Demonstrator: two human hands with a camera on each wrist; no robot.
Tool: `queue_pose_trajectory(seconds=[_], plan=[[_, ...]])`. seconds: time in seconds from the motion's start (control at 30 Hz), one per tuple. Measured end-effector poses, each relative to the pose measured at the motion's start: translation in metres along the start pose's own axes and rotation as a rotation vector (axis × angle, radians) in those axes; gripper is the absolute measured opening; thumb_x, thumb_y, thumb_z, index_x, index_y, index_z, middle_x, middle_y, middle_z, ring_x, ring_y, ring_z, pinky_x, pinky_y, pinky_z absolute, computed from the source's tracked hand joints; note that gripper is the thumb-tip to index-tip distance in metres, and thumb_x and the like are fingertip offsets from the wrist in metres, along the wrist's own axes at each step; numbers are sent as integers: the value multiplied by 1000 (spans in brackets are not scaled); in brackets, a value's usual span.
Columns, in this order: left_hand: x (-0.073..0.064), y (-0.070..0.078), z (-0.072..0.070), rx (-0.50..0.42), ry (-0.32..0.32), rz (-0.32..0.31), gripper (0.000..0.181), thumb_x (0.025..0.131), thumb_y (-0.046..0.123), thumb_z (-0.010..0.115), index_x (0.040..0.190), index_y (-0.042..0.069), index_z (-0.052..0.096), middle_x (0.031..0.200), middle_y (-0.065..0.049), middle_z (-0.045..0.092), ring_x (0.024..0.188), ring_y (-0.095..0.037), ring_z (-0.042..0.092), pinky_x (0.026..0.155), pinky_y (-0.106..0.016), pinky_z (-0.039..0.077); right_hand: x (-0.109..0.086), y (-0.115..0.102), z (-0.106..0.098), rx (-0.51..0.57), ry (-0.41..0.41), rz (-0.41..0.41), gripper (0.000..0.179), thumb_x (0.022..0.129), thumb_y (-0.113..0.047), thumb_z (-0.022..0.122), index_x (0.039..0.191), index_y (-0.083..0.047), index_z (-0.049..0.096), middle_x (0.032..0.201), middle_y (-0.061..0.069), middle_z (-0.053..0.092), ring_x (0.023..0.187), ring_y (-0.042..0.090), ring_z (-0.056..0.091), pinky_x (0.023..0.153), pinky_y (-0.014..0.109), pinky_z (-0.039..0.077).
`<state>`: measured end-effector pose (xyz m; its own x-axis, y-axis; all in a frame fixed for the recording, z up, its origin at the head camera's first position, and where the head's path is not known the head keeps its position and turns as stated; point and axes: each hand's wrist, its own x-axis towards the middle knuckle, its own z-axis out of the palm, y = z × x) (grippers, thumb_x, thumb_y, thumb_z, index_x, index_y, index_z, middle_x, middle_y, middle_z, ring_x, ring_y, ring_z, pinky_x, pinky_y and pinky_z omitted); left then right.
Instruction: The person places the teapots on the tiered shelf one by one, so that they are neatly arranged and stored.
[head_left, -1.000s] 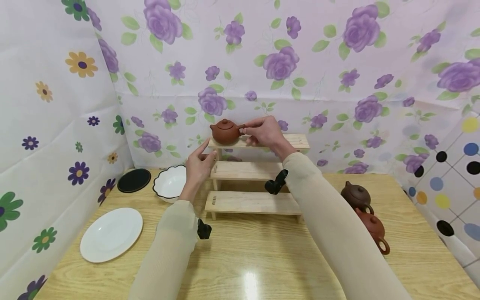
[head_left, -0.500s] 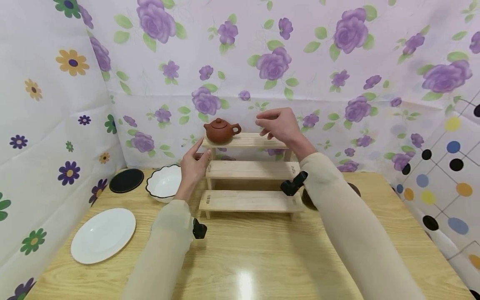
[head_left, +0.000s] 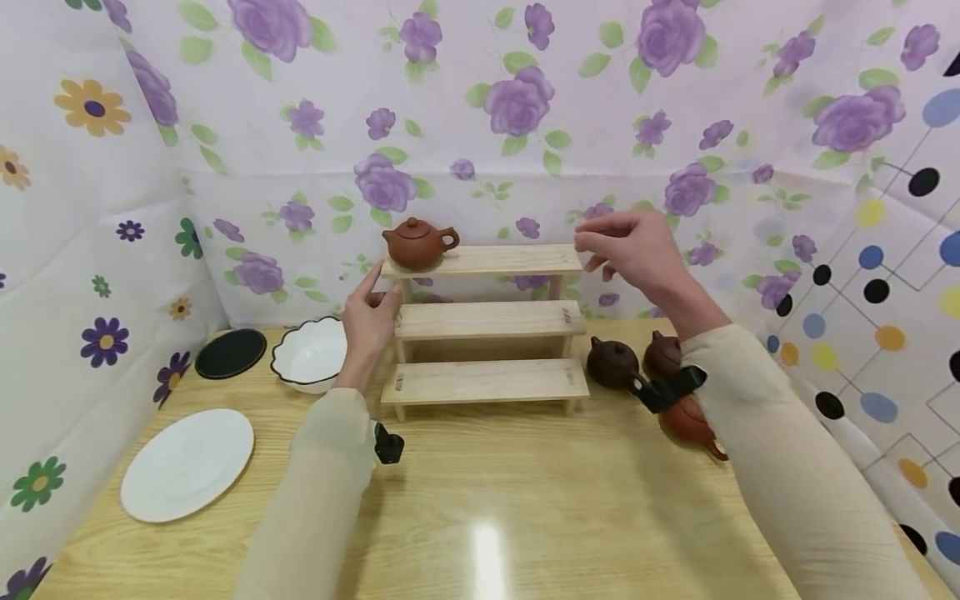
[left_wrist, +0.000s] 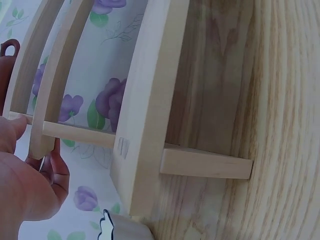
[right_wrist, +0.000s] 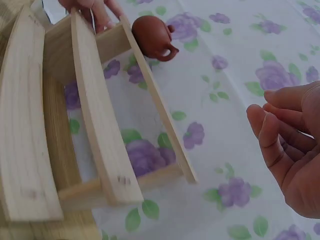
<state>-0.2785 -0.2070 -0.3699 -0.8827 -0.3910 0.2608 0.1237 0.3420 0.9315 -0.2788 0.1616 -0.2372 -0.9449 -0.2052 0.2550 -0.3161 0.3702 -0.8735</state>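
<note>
A reddish-brown teapot [head_left: 416, 246] sits at the left end of the top tier of a wooden rack [head_left: 487, 319]; the left hand [head_left: 371, 322] grips the rack's left side, fingers clamped on its frame. The right hand [head_left: 636, 254] hangs in the air near the top tier's right end; its fingers are loosely curled, tips close together.

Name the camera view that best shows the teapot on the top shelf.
Head view: the reddish-brown teapot appears whole, spout, lid and handle visible. The right wrist view shows the handle but no clear spout; the left wrist view, only a part cut by its left edge.
</note>
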Motion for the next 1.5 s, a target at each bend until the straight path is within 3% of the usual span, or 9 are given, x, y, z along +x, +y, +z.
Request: queue_pose_trajectory(seconds=[0.3, 0.6, 0.77, 0.9, 1.03, 1.23, 1.5], plan=[[0, 2, -8, -24, 6, -3, 55, 105, 30, 65, 158, 32, 51, 86, 6, 62, 73, -4, 56, 67, -19, 46, -39, 27, -35, -27, 63, 62, 37, 99, -37, 75, 121, -8, 79, 93, -12, 80, 77, 16, 75, 64, 33, 61], [-1, -1, 3, -6, -3, -6, 53, 105, 34, 65, 157, 34, 53, 91, -1, 66, 73, -3, 56, 68, -20, 46, -97, 81, -59, 30, 183, 143, 35, 98, -38, 76, 121, -12, 80, 92, -15, 80, 74, 13, 73, 63, 32, 61], [-1, -4, 4, 4, -1, -4, 52, 106, 38, 63, 157, 36, 51, 99, -10, 70, 73, -4, 56, 69, -21, 46, -124, 107, -65, 82, 197, 162, 28, 99, -32, 76, 119, -13, 80, 93, -12, 81, 71, 12, 73, 60, 29, 60], [1, -5, 3, -1, 0, -9, 51, 107, 40, 62, 157, 37, 52, 96, -7, 69, 72, -4, 56, 68, -21, 46, -141, 121, -67, 24, 218, 178, 31, 100, -35, 75, 121, -12, 79, 94, -13, 80, 73, 12, 74, 61, 28, 60], [2, -6, 3, -5, 4, 0, 52, 107, 41, 62, 157, 35, 52, 94, -5, 68, 73, -4, 56, 68, -21, 46, -156, 134, -69, -49, 244, 204, 36, 100, -37, 75, 123, -10, 78, 92, -15, 78, 74, 14, 74, 60, 29, 60], [-1, -5, 4, 2, 3, -5, 52, 106, 44, 62, 157, 37, 51, 97, -6, 69, 72, -4, 57, 67, -21, 47, -174, 152, -73, -49, 262, 234, 32, 99, -34, 76, 121, -10, 79, 89, -14, 79, 72, 14, 74, 58, 29, 59], [0, -3, 2, -2, -9, -13, 53, 106, 47, 61, 157, 39, 51, 89, 5, 63, 71, -4, 56, 66, -21, 47, -184, 164, -72, -64, 299, 263, 31, 98, -34, 78, 118, -11, 80, 91, -15, 80, 69, 11, 74, 57, 28, 58]])
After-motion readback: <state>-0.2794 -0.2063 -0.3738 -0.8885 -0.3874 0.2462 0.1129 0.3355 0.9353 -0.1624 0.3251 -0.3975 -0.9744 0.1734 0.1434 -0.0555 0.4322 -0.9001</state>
